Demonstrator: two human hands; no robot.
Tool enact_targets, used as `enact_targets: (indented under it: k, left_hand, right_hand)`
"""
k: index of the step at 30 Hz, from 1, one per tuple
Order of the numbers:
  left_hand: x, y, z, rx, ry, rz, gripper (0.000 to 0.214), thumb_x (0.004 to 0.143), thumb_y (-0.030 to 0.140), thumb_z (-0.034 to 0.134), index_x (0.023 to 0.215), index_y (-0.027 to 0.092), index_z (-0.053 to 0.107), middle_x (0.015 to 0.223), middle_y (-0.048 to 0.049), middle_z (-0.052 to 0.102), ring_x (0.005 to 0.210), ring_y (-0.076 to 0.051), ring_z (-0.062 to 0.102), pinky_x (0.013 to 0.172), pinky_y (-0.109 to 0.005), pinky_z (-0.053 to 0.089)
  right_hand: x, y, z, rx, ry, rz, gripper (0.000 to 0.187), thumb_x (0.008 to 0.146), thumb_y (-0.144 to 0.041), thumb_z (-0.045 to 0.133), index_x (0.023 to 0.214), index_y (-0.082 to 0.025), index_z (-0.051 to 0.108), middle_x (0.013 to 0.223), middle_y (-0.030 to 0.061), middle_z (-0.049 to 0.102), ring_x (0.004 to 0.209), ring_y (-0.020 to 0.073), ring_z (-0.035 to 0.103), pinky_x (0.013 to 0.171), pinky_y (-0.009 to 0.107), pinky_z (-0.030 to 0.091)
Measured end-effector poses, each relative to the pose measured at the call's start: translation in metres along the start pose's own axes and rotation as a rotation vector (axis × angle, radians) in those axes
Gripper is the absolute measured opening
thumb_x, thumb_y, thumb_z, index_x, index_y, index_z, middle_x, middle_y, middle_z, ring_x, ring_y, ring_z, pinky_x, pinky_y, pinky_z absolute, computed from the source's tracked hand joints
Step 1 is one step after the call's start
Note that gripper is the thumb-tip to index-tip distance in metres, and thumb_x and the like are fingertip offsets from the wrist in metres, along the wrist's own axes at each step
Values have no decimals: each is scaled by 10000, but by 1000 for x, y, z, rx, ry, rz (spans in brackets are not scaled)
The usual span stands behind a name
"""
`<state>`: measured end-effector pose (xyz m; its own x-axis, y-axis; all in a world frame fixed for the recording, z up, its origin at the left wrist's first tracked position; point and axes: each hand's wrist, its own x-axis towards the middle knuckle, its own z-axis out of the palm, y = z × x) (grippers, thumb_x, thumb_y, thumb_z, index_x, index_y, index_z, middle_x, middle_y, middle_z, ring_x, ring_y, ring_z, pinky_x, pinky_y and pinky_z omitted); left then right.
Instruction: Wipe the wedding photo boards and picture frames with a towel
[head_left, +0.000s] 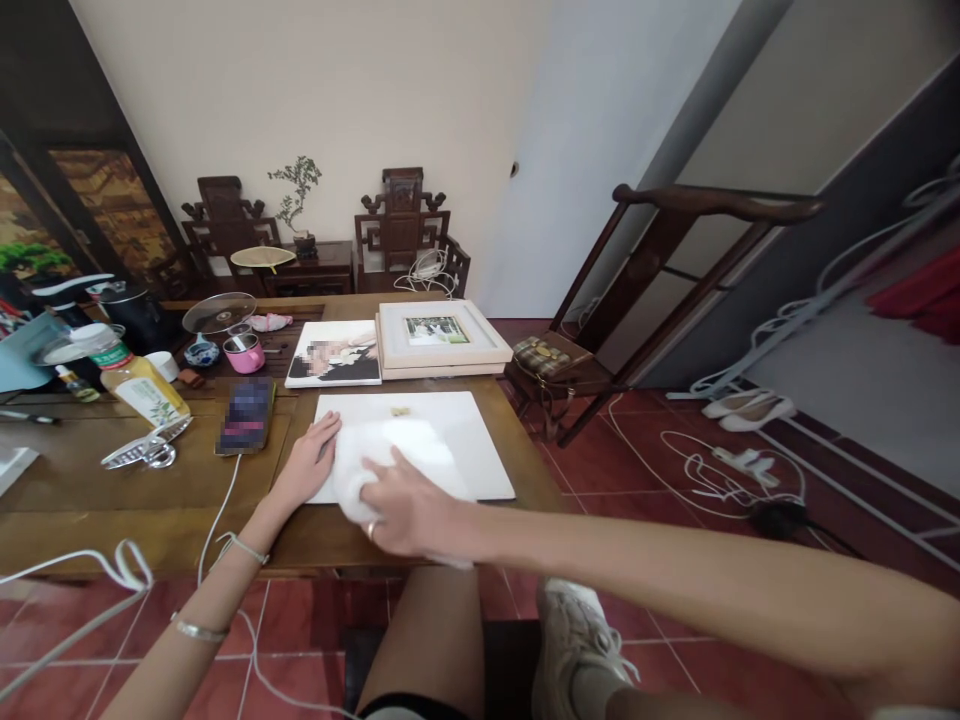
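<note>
A white flat panel (465, 440), the back of a frame, lies face down on the wooden table (150, 490). My left hand (306, 462) rests flat on the panel's left edge with its fingers stretched out. My right hand (397, 505) presses a white cloth (375, 455) onto the panel near its front left part, fingers curled round the cloth. A small brass hanger (400, 411) sits near the panel's far edge.
Behind the panel lie a canvas print (335, 352) and stacked white picture frames (442, 340). A phone (245, 415) on a white cable, a hair clip (146, 447), a bottle (139, 385) and a pink cup (245, 353) stand to the left. A dark wooden chair (600, 330) is at the right.
</note>
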<state>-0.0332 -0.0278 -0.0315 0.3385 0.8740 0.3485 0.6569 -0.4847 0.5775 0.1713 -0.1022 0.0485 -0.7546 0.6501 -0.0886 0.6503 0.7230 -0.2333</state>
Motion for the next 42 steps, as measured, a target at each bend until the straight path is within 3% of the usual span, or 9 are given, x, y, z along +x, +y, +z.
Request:
enact_targets:
  k: [5, 8, 14, 18, 22, 24, 27, 34, 42]
  left_hand:
    - [-1, 0, 0, -13, 3, -3, 443, 918, 318, 415, 1282, 140, 594, 1406, -129, 526, 1364, -257, 418, 1159, -495, 280]
    - [-1, -1, 1, -18, 8, -11, 452, 921, 328, 405, 1277, 127, 598, 1404, -135, 525, 1364, -255, 419, 1162, -482, 277]
    - [-1, 5, -1, -71, 49, -75, 510, 939, 458, 394, 1290, 145, 592, 1402, -114, 533, 1354, -247, 435, 1162, -447, 285]
    - [-2, 16, -8, -151, 175, -95, 596, 967, 521, 307, 1369, 131, 513, 1467, -102, 459, 1376, -225, 402, 1172, -396, 265]
    - [-4, 22, -10, -169, 242, -93, 612, 976, 525, 284, 1382, 119, 497, 1464, -96, 462, 1378, -210, 400, 1173, -373, 271]
    - [-4, 21, -8, -141, 192, -102, 617, 972, 528, 292, 1342, 101, 540, 1414, -113, 515, 1335, -229, 461, 1157, -395, 304]
    - [-4, 17, -4, -66, 68, -106, 578, 962, 520, 325, 1269, 123, 612, 1343, -105, 574, 1280, -272, 519, 1150, -463, 303]
    - [-2, 11, -1, -2, 74, -74, 506, 927, 422, 418, 1272, 110, 617, 1322, -102, 588, 1258, -287, 537, 1149, -450, 314]
    - [-2, 17, -6, 7, 49, -29, 348, 907, 379, 479, 1019, 194, 751, 1288, -56, 635, 1244, -276, 556, 1102, -415, 384]
  right_hand:
    - [-11, -19, -9, -36, -99, -12, 181, 797, -306, 562, 812, -160, 667, 900, 137, 685, 916, 287, 625, 881, 439, 416]
    - [6, 7, -19, -53, -13, 133, 208, 817, -320, 557, 875, -165, 682, 930, 131, 692, 822, 253, 646, 808, 367, 440]
    - [53, 60, -27, -72, 89, 198, 302, 899, -283, 433, 1007, -115, 661, 1038, 195, 678, 1049, 322, 604, 885, 441, 407]
    - [55, 40, -14, -62, 68, 11, 197, 825, -278, 546, 916, -174, 686, 1037, 131, 697, 1230, 306, 495, 1013, 481, 307]
    - [30, 5, -12, -61, 3, -217, 195, 790, -296, 564, 838, -170, 705, 1027, 146, 698, 950, 275, 643, 908, 427, 393]
    - [18, -3, -21, -35, -78, -187, 216, 784, -309, 552, 814, -163, 708, 923, 136, 712, 774, 247, 661, 741, 358, 444]
    - [16, 6, -41, 6, -142, -14, 240, 781, -316, 546, 836, -152, 711, 851, 130, 712, 728, 245, 656, 574, 295, 407]
    - [63, 59, -49, 33, 40, 183, 267, 812, -266, 499, 906, -108, 693, 961, 176, 705, 857, 276, 645, 619, 289, 405]
    - [120, 62, -38, 175, 211, 129, 248, 847, -264, 460, 900, -136, 665, 1047, 112, 702, 917, 215, 620, 699, 243, 413]
